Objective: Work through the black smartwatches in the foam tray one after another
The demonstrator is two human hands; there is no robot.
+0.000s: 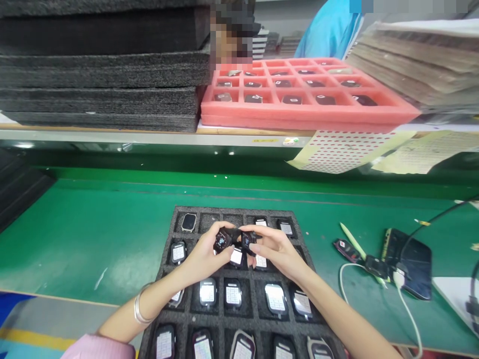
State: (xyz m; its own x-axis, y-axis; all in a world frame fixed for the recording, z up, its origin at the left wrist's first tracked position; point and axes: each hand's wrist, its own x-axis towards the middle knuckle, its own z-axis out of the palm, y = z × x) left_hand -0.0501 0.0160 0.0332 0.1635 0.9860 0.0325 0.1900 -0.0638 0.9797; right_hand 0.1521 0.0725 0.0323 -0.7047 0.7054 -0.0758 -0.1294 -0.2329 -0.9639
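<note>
My left hand (214,250) is closed around a black smartwatch (222,241) whose round dial is lit. Close beside it, my right hand (275,248) grips another dark smartwatch (247,241), also with a lit display. Both are held side by side just above a dark grey foam tray (187,319). In the tray's compartments lie several watch bodies, many with bright white screens, such as this watch (233,294). One watch with a dark screen (189,222) sits in the far left compartment. My fingers and the held watches cover part of the middle compartments.
On the shelf stand black foam sheets (101,70) and a pink foam tray (299,117) holding dark watch parts. A power bank (409,264) with white cables, a green pen (352,240) and a small dark device (346,250) lie at right. A person in blue (329,30) is behind the shelf.
</note>
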